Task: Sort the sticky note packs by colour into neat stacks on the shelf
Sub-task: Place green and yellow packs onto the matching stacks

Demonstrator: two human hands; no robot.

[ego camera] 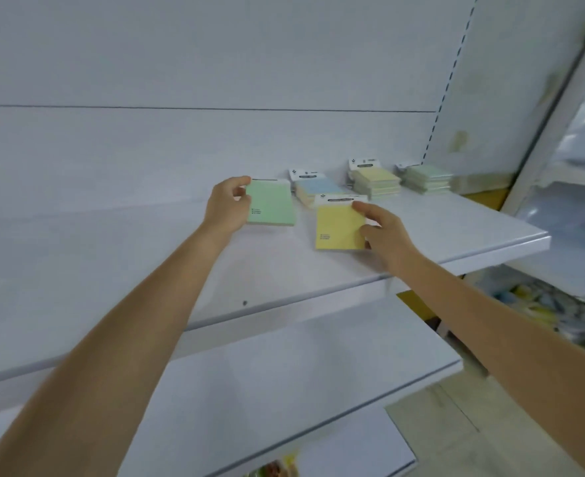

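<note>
- The right hand (384, 232) is pinching the right edge of the flat pale-yellow sticky note pack (339, 228) at the white shelf (284, 270); it is probably light and stiff.
- The left hand (227, 208) is gripping the left edge of the pale-green sticky note pack (272, 206), slightly farther left.
- The blue stack (318, 189), yellow stack (377, 182) and green stack (427, 179) are sitting far right.

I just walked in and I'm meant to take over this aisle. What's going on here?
A person is sorting sticky note packs on a white shelf. Their left hand grips a green pack by its edge, and their right hand holds a yellow pack. Further back and to the right sit a blue-topped pile, a yellow stack and a green stack. The two held packs have not yet joined their matching stacks.
</note>
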